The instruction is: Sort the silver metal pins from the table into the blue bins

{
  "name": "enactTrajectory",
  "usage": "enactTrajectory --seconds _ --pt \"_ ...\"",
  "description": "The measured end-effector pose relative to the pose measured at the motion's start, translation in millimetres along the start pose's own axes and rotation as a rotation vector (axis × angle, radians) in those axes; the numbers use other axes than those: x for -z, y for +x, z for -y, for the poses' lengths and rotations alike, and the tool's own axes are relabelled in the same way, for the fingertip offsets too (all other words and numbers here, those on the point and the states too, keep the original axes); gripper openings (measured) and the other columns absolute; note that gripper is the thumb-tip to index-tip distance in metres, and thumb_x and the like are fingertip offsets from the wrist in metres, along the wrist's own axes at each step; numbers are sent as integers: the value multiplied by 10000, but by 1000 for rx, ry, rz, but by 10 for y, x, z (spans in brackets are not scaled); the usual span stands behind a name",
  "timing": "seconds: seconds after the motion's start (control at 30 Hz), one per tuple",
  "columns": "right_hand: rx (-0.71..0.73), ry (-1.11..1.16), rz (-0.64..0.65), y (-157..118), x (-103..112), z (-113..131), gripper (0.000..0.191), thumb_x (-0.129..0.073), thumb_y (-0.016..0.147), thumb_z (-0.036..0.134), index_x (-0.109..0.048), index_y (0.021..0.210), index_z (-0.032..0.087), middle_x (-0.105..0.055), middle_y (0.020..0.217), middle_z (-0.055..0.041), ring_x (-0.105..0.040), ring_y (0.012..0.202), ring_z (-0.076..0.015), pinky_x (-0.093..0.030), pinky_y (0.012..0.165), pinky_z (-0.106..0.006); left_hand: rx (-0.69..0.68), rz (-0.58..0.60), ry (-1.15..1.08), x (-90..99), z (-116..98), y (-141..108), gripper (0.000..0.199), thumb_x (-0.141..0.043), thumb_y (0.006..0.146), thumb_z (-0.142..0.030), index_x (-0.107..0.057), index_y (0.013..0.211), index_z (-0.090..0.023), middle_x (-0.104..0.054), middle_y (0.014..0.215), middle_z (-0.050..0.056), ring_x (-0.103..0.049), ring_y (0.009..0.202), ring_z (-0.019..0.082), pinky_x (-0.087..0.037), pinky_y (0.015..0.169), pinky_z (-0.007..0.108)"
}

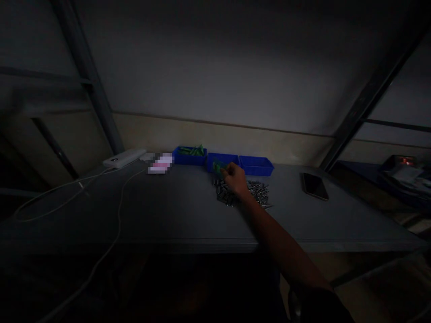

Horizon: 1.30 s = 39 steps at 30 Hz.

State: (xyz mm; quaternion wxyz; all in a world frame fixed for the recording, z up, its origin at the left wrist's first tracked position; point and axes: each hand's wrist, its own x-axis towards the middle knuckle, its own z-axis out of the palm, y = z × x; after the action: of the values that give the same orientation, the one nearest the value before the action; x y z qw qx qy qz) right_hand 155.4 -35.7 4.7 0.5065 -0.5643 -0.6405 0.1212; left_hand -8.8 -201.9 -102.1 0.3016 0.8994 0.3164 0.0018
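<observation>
My right hand [235, 178] reaches over the table with its fingers pinched on a small green packet [218, 168]. The packet is in front of the middle blue bin [225, 158] and covers part of its front wall. Below and around the hand lies a pile of small metal parts [258, 193], too small to name exactly. Green packets [191, 150] fill the left blue bin [190, 159]. Beside the middle one stands the right blue bin [256, 167], with nothing visible in it. My left hand is out of the picture.
A smartphone [314, 185] lies on the right of the grey table [175, 211]. At the left are a white device [124, 158], a blurred pink-and-white item [160, 164] and a white cable [119, 215] that hangs over the front edge. Metal posts [367, 92] flank the table.
</observation>
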Motion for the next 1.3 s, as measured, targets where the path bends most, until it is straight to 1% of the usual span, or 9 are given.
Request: enactTrajectory --seconds 0.3,0.53,0.6,0.73,0.83,0.97,1.07,1.17,1.3 --pt "-18 9 -14 -8 -12 8 237 -530 728 330 -401 581 199 -406 529 61 -384 516 -92 -248 509 -218 46 132 -211 287 -209 -45 267 -508 873 -308 -544 1118 -209 -540 1164 78 -552 1005 182 -488 833 356" --pt "-29 -7 -84 -16 31 36 204 -522 737 328 -461 593 196 -470 534 47 -421 518 -101 -283 515 -222 -116 253 -387 1185 -408 36 231 -588 767 -476 -667 811 -264 -669 821 5 -622 743 160 -499 672 266" --pt "-42 4 -165 -7 70 56 161 -520 734 311 -509 629 190 -536 580 26 -463 546 -111 -324 538 -224 -148 78 -637 1514 -331 203 362 -509 805 -511 -661 749 -188 -668 752 37 -606 670 140 -478 634 246" --pt "-7 113 -253 1 105 70 109 -497 726 255 -572 747 179 -634 717 -14 -562 650 -136 -415 625 -233 216 -697 -1087 1898 4 616 407 -474 819 -526 -589 740 -144 -618 656 47 -542 552 102 -404 493 187" --pt "46 158 -194 -27 67 84 133 -484 706 202 -582 793 180 -659 778 -21 -599 705 -145 -448 665 -241 341 -675 -1285 1980 242 830 417 -422 848 -516 -581 790 -135 -622 693 77 -558 576 123 -436 514 220" --pt "112 82 -57 -73 -3 104 212 -463 667 118 -602 813 187 -670 830 -15 -601 716 -141 -451 695 -249 88 -739 -1171 2045 425 990 124 -600 759 -253 -584 808 -139 -610 754 33 -559 638 105 -430 560 204" --pt "97 79 -21 -63 -30 74 236 -461 674 114 -619 835 187 -669 851 -18 -596 745 -147 -444 717 -259 -32 -828 -1005 2069 525 1059 176 -641 698 -214 -583 850 -149 -605 791 19 -568 694 118 -443 624 230" --pt "19 137 -24 -22 -40 21 161 -488 740 243 -627 783 174 -660 813 -29 -583 783 -160 -430 737 -270 -100 -892 -886 2016 590 1080 196 -632 682 -193 -577 866 -154 -612 813 14 -583 767 138 -451 734 273" --pt "-140 209 -51 19 -32 -16 449 -387 802 526 -581 630 159 -586 643 -29 -534 674 -151 -392 630 -247 -190 -905 -695 1878 583 1065 102 -601 677 -123 -575 772 -151 -616 833 15 -577 877 155 -420 876 312"
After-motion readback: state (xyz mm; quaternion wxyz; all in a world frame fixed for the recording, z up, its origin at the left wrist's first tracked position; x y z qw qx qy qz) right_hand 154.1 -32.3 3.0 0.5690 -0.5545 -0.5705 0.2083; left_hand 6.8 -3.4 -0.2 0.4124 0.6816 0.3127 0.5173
